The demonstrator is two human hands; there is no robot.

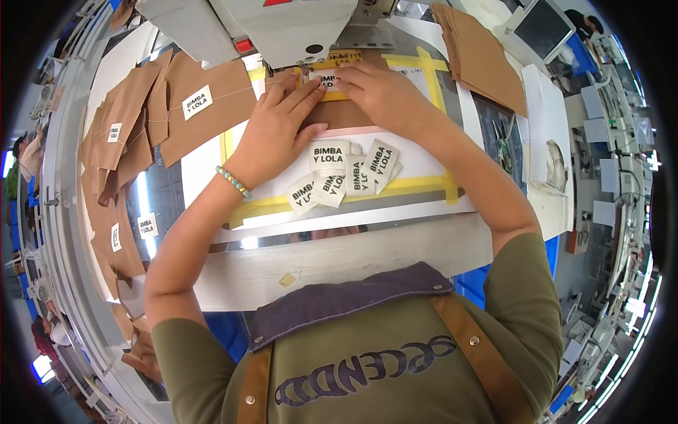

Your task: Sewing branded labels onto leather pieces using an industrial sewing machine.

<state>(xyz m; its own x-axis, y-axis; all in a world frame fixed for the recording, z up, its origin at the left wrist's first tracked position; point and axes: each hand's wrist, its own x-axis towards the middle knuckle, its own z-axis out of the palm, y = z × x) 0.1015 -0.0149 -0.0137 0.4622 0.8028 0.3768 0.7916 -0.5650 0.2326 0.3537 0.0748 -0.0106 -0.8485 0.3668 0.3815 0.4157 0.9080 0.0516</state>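
Observation:
At the sewing machine head (282, 25), my left hand (286, 124) lies with fingers extended on a small white printed label (326, 82) under the needle area. My right hand (378, 95) rests from the other side, its slightly bent fingertips on the same label; both hands look open, and their fingertips partly hide it. The label sits within a yellow guide (342, 55) over a brown sheet piece (345, 115). Just below my hands, several loose white labels (328, 155) lie piled on a white board (265, 201) edged with yellow tape.
Brown pieces with thread trails and labels (205, 134) are heaped at the left. A brown stack (473, 63), a control screen (540, 35), scissor-like tools (503, 152) and a white box (547, 159) are at the right. The table edge (339, 258) is near my body.

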